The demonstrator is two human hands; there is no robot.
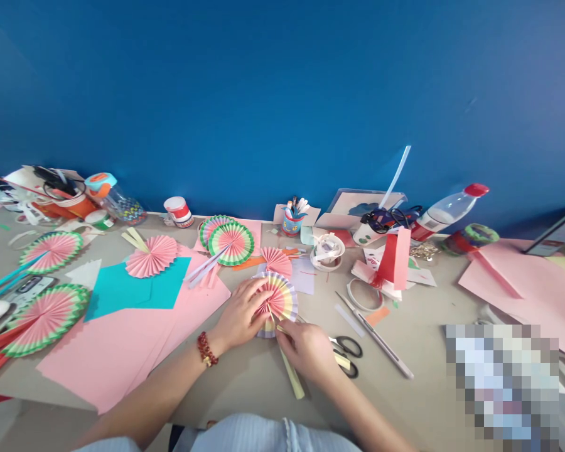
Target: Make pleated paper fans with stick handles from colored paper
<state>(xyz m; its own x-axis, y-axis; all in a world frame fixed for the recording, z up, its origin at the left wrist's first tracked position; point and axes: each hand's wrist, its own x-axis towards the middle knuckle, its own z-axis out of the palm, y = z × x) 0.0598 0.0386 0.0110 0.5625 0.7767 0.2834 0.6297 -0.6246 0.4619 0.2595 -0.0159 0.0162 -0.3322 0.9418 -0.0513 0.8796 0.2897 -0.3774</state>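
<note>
My left hand point(242, 312) rests on a round pleated paper fan point(279, 300) with pink, yellow and blue folds, fingers pressed onto its left side near the centre. My right hand point(307, 353) is closed around the fan's pale yellow stick handle point(292, 375), just below the fan. A red bead bracelet point(206, 349) is on my left wrist. The fan lies on the beige table point(254, 376), close to the front edge.
Finished paper fans lie to the left point(47, 317) and behind point(230, 243). Pink paper point(122, 351) and teal paper point(136, 285) cover the left. Scissors point(348, 351), a craft knife point(381, 342), tape rolls, a bottle point(445, 210) and jars crowd the back and right.
</note>
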